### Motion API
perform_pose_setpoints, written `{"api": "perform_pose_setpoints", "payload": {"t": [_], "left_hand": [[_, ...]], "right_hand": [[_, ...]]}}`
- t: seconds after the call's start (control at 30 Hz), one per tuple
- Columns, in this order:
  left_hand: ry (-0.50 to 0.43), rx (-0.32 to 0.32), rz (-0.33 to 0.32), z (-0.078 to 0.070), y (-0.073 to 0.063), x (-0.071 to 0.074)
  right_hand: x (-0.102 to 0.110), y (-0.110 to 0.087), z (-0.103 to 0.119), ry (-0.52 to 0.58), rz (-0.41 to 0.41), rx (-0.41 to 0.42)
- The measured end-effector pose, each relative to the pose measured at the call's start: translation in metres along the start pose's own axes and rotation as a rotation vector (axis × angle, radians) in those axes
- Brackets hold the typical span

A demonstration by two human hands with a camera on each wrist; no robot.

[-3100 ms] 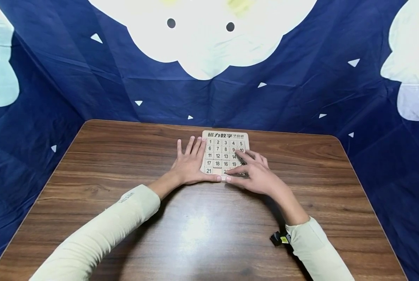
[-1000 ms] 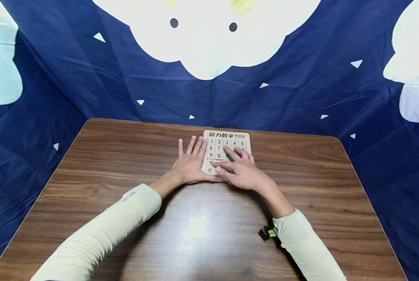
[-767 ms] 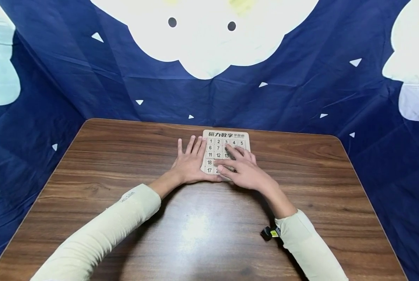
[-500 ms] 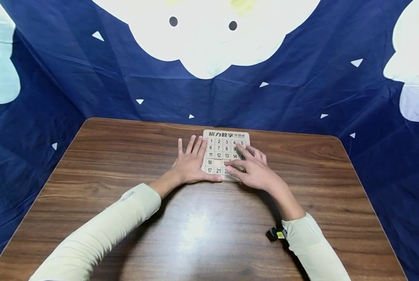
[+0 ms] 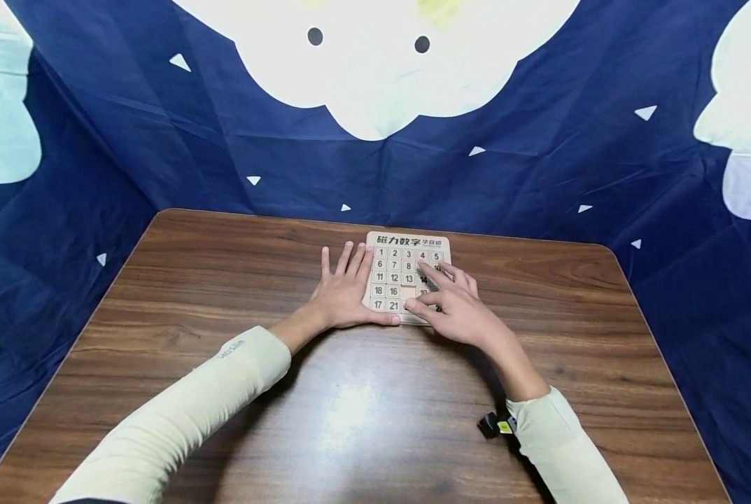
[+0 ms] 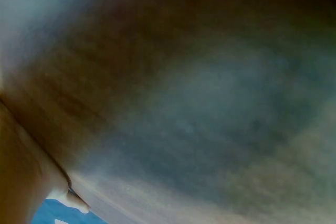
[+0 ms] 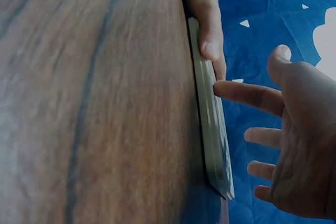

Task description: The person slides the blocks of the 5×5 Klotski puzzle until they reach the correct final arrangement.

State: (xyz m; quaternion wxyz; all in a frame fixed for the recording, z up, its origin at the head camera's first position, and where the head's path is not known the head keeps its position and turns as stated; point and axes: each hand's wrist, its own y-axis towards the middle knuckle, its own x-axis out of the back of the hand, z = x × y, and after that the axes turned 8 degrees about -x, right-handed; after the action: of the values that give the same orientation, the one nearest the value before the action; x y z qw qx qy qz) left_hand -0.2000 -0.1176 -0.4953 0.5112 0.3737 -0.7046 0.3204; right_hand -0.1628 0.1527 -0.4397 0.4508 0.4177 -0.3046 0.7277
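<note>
A pale number sliding puzzle (image 5: 404, 240) lies flat on the table, its square tiles printed with black numbers. My left hand (image 5: 344, 297) rests spread along its left side, thumb on the bottom edge. In the fourth row, 18 and 16 come first, then a bare slot (image 5: 408, 292). My right hand (image 5: 460, 311) reaches over the lower right tiles and hides several of them. In the right wrist view its index fingertip (image 7: 219, 88) touches the puzzle's face, while the thumb and other fingers stay off it.
The brown wooden table (image 5: 350, 413) runs back to a dark blue curtain (image 5: 299, 168) with white clouds. A small black device (image 5: 490, 425) sits at the right sleeve. The left wrist view is mostly blurred tabletop.
Tiles 17 and 18 have shifted round the lower left corner and 21 has moved right. Most recently 16 slid left, moving the gap to the third column. The left hand keeps its place.
</note>
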Motion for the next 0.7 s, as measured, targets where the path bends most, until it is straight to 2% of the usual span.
{"api": "perform_pose_setpoints", "payload": {"t": [0.27,0.37,0.53,0.7], "left_hand": [[0.016,-0.001,0.004,-0.001,0.000,0.002],[0.012,0.002,0.003,-0.002,-0.001,0.003],[-0.001,0.000,0.003,-0.002,-0.001,0.004],[-0.003,0.003,0.001,0.000,0.000,0.001]], "right_hand": [[0.000,0.008,-0.005,-0.033,-0.011,-0.047],[-0.001,0.008,-0.002,-0.035,-0.013,-0.035],[-0.007,0.004,0.007,0.000,0.037,0.008],[-0.006,0.000,0.005,-0.011,0.030,-0.013]]}}
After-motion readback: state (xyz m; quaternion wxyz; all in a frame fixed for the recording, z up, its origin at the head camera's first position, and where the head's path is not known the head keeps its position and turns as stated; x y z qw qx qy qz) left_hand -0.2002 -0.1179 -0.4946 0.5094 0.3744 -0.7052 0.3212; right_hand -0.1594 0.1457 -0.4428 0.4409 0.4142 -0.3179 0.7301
